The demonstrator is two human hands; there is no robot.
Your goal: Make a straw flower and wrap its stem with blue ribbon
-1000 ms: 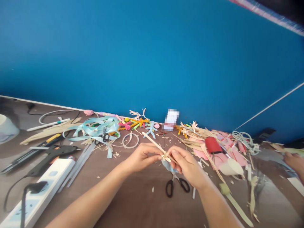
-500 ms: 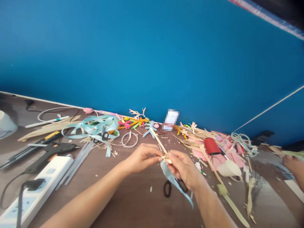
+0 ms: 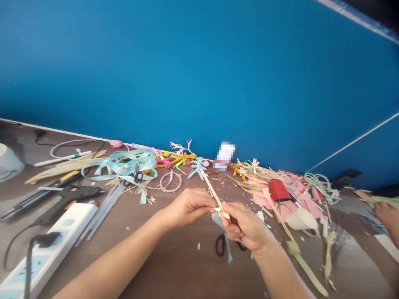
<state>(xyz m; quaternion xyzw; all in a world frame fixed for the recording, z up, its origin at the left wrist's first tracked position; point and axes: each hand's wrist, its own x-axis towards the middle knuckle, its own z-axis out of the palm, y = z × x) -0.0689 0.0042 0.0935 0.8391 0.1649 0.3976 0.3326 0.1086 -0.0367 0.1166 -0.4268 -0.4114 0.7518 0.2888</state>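
My left hand (image 3: 190,209) is closed, its thumb and fingertips pinching a pale, straw-like strip (image 3: 212,189) near its lower end. My right hand (image 3: 245,222) pinches the same strip from the other side, where it is bent or looped; the fingers partly hide this spot. The strip's far end reaches up toward a light blue fuzzy pipe-cleaner piece (image 3: 196,169); I cannot tell if they touch. A light blue ribbon (image 3: 229,251) hangs below the fingers. Beneath it lie scissors with black handles (image 3: 220,245), half covered by my right hand.
Left: a white power strip (image 3: 67,222), glue gun (image 3: 67,199), clear glue sticks (image 3: 104,209), tangled blue ribbon (image 3: 120,166). Right: a red spool (image 3: 279,190), white cup (image 3: 301,219), green tape roll (image 3: 293,248). Another person's hand (image 3: 386,214) is at the right edge. A blue wall (image 3: 199,83) stands behind.
My right hand has turned slightly, and the pale strip's bent end now points lower right. The hanging blue ribbon has swung left and looks narrower. My left hand is almost unmoved.
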